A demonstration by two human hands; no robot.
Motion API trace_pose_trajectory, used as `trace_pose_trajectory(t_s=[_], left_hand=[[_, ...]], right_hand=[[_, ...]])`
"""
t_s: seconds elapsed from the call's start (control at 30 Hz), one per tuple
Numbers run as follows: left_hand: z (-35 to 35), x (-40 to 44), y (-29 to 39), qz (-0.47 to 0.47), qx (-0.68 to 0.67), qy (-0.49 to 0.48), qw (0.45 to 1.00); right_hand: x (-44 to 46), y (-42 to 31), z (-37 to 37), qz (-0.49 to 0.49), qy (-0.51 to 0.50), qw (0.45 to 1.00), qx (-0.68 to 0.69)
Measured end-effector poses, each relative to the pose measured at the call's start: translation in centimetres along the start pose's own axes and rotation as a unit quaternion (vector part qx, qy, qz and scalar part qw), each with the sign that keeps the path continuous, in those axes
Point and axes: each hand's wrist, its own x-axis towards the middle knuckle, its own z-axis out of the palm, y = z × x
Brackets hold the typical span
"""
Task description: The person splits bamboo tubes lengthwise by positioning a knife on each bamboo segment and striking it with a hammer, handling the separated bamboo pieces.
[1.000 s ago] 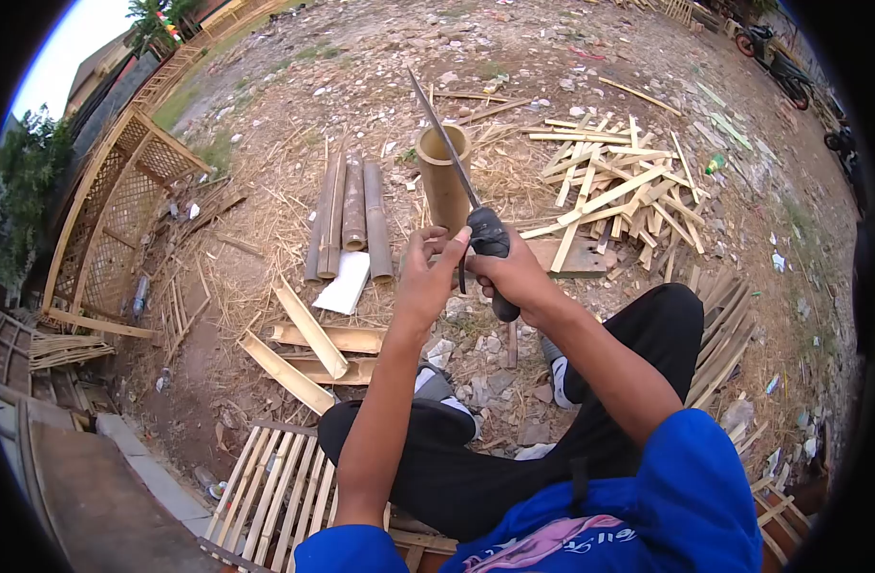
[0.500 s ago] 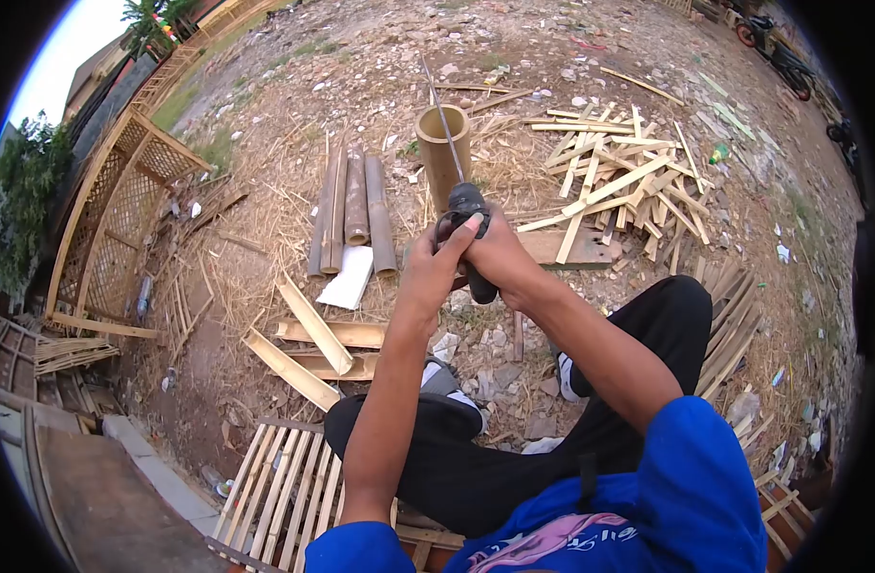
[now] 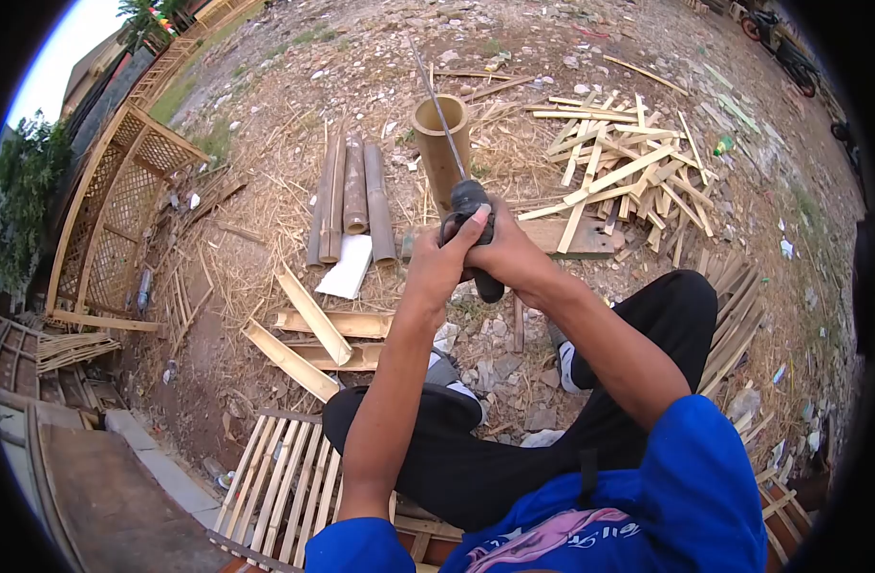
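Both of my hands are wrapped around the black handle of a machete (image 3: 471, 198), held out in front of me. My left hand (image 3: 437, 263) grips from the left with its thumb laid along the top. My right hand (image 3: 516, 250) closes round the handle from the right. The long thin blade points away, seen nearly edge-on, and passes over the open top of an upright bamboo tube (image 3: 437, 167). Whether the blade touches the rim, I cannot tell. The hands and handle hide the tube's lower end. A wooden plank (image 3: 562, 239) lies on the ground behind my hands.
Several dark bamboo lengths (image 3: 380, 210) lie left of the tube, near a white slab (image 3: 346, 267). Split bamboo halves (image 3: 289, 363) are closer. A pile of bamboo strips (image 3: 638, 181) lies right. A slatted bamboo piece (image 3: 275, 487) is beside my leg.
The machete's tip has shifted slightly up and left in view, and its handle slightly right. Both hands keep their grip. The tube appears a little higher and further left.
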Motion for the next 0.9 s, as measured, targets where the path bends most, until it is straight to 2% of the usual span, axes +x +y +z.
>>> trace_pose_trajectory(t_s=[0.07, 0.17, 0.2, 0.33, 0.47, 0.53, 0.63, 0.7, 0.77, 0.83, 0.9], left_hand=[[-0.5, 0.8, -0.9, 0.008, 0.004, -0.018, 1.0], [0.5, 0.5, -1.1, 0.046, -0.016, 0.0, 0.999], [0.9, 0.4, -1.2, 0.043, -0.032, -0.003, 0.999], [2.2, 0.4, -1.4, 0.039, -0.083, -0.013, 0.996], [1.8, 0.3, -0.5, 0.033, -0.116, -0.054, 0.991], [1.9, -0.5, 0.9, 0.028, -0.116, -0.027, 0.993], [0.7, 0.3, 0.7, 0.029, -0.087, -0.016, 0.996], [0.3, -0.1, 0.3, 0.025, -0.087, -0.017, 0.996], [0.6, -0.9, 1.0, 0.024, -0.103, -0.02, 0.994], [0.3, -0.2, -0.1, 0.041, -0.06, -0.026, 0.997], [0.6, 0.1, -0.7, 0.066, -0.018, -0.008, 0.998]], right_hand=[[0.3, 0.1, -1.5, -0.034, -0.069, 0.995, -0.063], [-0.6, -3.6, -3.2, 0.01, -0.152, 0.971, -0.182], [-0.2, -3.5, -3.7, -0.017, -0.18, 0.956, -0.23], [-0.3, -6.3, -5.1, -0.014, -0.179, 0.885, -0.429], [-0.6, -8.3, -4.1, 0.008, -0.158, 0.841, -0.517], [-0.6, -8.7, -3.7, 0.021, -0.135, 0.812, -0.567], [-0.1, -10.7, -4.4, 0.012, -0.06, 0.847, -0.528], [4.8, -9.3, -7.1, -0.05, 0.019, 0.94, -0.336], [11.6, -4.5, -9.2, -0.272, 0.174, 0.861, -0.393], [15.6, -3.1, -9.3, -0.19, 0.046, 0.928, -0.318], [16.7, -2.3, -8.7, -0.221, 0.02, 0.937, -0.27]])
